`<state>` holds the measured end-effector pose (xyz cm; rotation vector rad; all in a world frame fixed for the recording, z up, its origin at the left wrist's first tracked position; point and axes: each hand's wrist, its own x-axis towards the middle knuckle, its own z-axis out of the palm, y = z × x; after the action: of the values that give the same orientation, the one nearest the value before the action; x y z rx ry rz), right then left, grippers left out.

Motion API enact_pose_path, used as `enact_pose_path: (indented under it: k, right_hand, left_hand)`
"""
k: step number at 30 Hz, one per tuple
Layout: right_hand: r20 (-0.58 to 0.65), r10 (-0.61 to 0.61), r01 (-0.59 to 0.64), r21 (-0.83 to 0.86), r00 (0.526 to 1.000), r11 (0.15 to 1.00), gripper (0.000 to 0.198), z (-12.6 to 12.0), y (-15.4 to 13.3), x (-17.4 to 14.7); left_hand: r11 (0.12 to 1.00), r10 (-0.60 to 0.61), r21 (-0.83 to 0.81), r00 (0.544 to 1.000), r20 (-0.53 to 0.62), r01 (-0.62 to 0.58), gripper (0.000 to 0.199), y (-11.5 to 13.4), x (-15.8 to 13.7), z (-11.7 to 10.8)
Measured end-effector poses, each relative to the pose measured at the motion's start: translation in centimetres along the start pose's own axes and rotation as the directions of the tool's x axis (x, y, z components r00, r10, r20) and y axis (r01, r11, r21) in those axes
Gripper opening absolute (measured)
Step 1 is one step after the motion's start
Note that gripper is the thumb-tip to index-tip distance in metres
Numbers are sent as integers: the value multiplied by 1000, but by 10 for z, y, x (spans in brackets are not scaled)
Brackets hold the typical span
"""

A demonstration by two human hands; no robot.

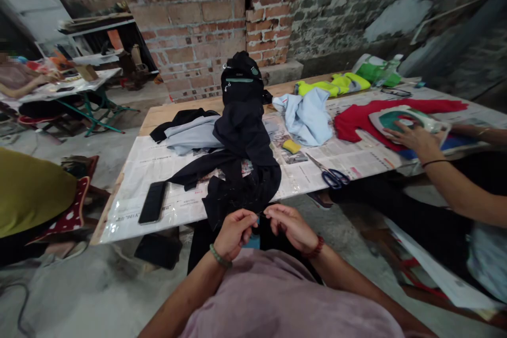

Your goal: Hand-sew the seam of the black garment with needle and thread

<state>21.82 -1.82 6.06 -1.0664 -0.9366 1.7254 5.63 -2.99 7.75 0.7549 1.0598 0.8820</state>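
Observation:
My left hand (234,231), with a green bracelet at the wrist, is closed in a pinch just off the table's near edge. Facing it, my right hand (292,226) with a red bracelet pinches too, and the fingertips nearly meet. Whatever lies between them is too small to make out. Right beyond both hands, a crumpled dark garment (242,185) spreads over the table edge. A black phone (152,202) lies left of the cloth. To the right are scissors (332,176) with dark blue handles and a yellow sponge-like piece (291,146).
Newspaper covers the table (130,169). Behind the dark cloth stand a black backpack (242,78) and a light blue garment (307,116). At right a co-worker's hand (415,137) holds an iron (386,119) on a red garment (352,119). Another person sits at far left.

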Motion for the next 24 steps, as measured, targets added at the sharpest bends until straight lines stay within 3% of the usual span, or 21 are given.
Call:
enact_pose_path:
  k: [7, 20, 24]
  right_hand:
    - [45, -33, 38, -108, 998, 993, 20, 14, -6, 7]
    - [18, -2, 2, 16, 1000, 1000, 22, 12, -5, 10]
    - [-58, -17, 21, 66, 998, 998, 28, 8, 0, 11]
  left_hand:
    - [1000, 4, 21, 1000, 4, -4, 21, 1, -2, 3]
    - [1000, -2, -23, 1000, -6, 2, 23, 1, -1, -1]
    - [995, 0, -99, 1000, -11, -1, 23, 1, 0, -3]
